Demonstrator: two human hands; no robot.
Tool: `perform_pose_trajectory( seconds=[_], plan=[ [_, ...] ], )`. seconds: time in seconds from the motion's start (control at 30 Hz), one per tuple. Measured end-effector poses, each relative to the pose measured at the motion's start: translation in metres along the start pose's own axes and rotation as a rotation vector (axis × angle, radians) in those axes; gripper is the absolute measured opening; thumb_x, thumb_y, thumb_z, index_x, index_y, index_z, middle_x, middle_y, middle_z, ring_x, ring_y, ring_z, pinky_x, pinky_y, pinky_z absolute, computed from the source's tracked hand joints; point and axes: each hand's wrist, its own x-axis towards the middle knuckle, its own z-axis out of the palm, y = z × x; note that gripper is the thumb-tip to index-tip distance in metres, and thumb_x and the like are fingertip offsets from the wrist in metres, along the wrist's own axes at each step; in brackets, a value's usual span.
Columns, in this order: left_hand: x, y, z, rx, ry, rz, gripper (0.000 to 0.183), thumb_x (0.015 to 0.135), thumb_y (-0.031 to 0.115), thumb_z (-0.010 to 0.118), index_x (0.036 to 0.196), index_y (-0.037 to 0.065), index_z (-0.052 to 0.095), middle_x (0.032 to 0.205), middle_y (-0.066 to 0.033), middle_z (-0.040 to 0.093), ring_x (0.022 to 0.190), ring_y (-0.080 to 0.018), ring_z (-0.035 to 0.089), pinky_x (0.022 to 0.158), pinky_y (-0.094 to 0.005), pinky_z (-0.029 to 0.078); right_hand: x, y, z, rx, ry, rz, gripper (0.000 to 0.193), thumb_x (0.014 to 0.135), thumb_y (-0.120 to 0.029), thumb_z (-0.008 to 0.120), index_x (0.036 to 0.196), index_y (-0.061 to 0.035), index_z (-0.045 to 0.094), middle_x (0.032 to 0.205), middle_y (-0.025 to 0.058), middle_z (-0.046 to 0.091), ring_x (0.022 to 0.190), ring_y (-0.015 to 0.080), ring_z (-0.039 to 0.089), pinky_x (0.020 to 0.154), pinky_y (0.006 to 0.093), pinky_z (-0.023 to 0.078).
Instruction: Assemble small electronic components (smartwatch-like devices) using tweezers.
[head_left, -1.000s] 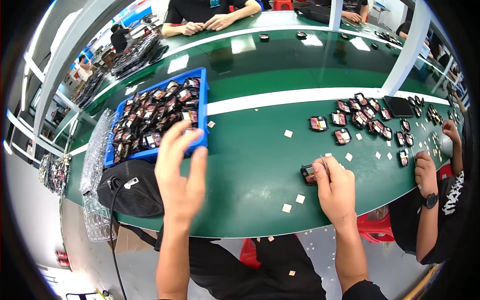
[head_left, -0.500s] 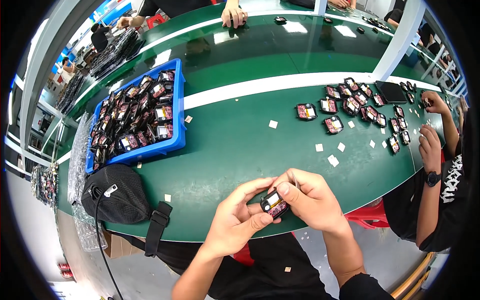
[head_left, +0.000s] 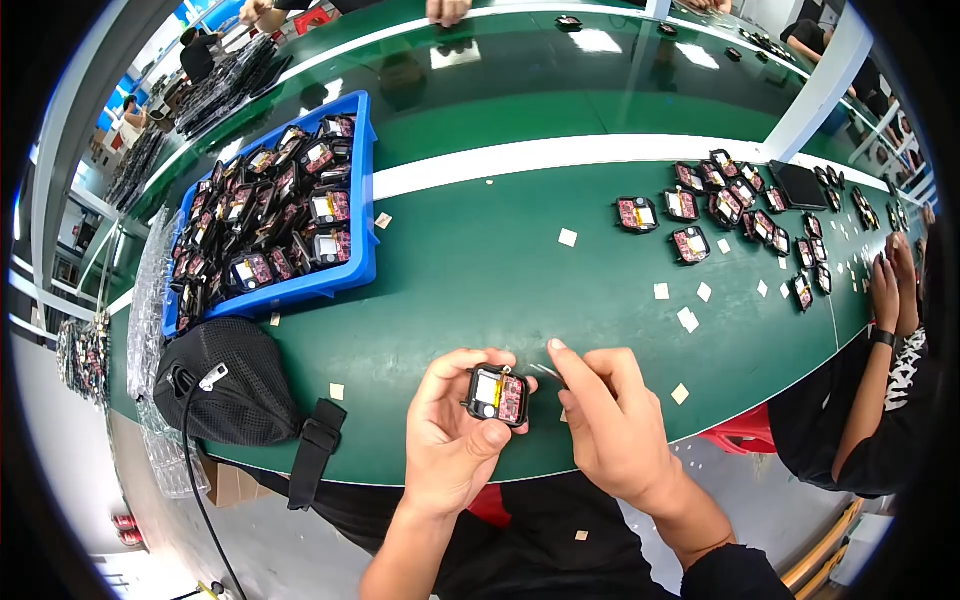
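Observation:
My left hand [head_left: 440,440] is closed around a small black-cased electronic unit [head_left: 498,395], thumb on its lower edge. The unit's open face is turned up, showing a pinkish circuit board, a white block and a yellow strip. Just right of it, my right hand [head_left: 622,430] pinches thin metal tweezers [head_left: 546,371], their two slim prongs pointing toward the unit without touching it. The rest of the tweezers is hidden by my fingers. Both hands are over the green table's [head_left: 470,290] near edge.
At the left, a blue bin [head_left: 368,200] is heaped with similar units, behind a black mesh bag [head_left: 225,385] with a strap. More units [head_left: 690,245] and pale square pieces [head_left: 661,291] lie on the right, where a co-worker's hands [head_left: 888,290] are.
The unit has moved left and turned more upright in my left hand. My right hand has drawn away from it, bringing the tweezer prongs into view. The scene has shifted slightly.

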Motion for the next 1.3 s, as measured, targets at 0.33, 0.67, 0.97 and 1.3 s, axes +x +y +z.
perform_pose_trajectory(
  seconds=[0.33,0.67,0.97,1.3],
  plan=[
    [-0.001,-0.0037,-0.0022,0.064,0.012,0.014,0.071,0.084,0.02,0.093,0.141,0.009,0.052,0.141,-0.0152,0.058,0.114,-0.0256,0.069,0.082,-0.036,0.061,-0.0011,0.0004,0.0067,-0.132,0.183,-0.227,0.027,0.077,0.004,0.079,0.104,0.0032,0.076,0.092,0.0107,0.071,0.066,0.0207,0.066,0.054,0.032,0.054],
    [-0.0015,-0.0013,-0.0034,0.038,-0.049,-0.039,0.067,0.081,0.005,0.092,0.137,0.004,0.055,0.146,-0.0169,0.053,0.135,-0.0243,0.054,0.108,-0.0357,0.051,-0.0034,-0.0007,0.006,-0.123,0.195,-0.203,0.03,0.074,0.008,0.077,0.104,0.0033,0.076,0.09,0.0107,0.072,0.065,0.0207,0.068,0.054,0.031,0.055],
    [-0.0013,-0.0017,-0.0021,0.054,-0.042,-0.03,0.066,0.082,0.003,0.092,0.137,0.003,0.056,0.146,-0.0172,0.052,0.137,-0.0245,0.052,0.108,-0.0366,0.051,-0.0037,-0.002,0.0022,-0.041,0.148,-0.126,0.034,0.07,0.011,0.079,0.103,0.0021,0.076,0.089,0.0115,0.072,0.071,0.0243,0.073,0.056,0.0334,0.058],
    [-0.0014,-0.0021,-0.0005,0.101,-0.041,-0.011,0.065,0.083,0.004,0.091,0.138,0.002,0.056,0.147,-0.0175,0.051,0.135,-0.0251,0.054,0.109,-0.0386,0.051,-0.004,-0.0023,0.003,-0.056,0.166,-0.125,0.034,0.07,0.012,0.079,0.102,0.0029,0.076,0.088,0.0107,0.071,0.069,0.0234,0.071,0.055,0.0327,0.058]
  ],
)
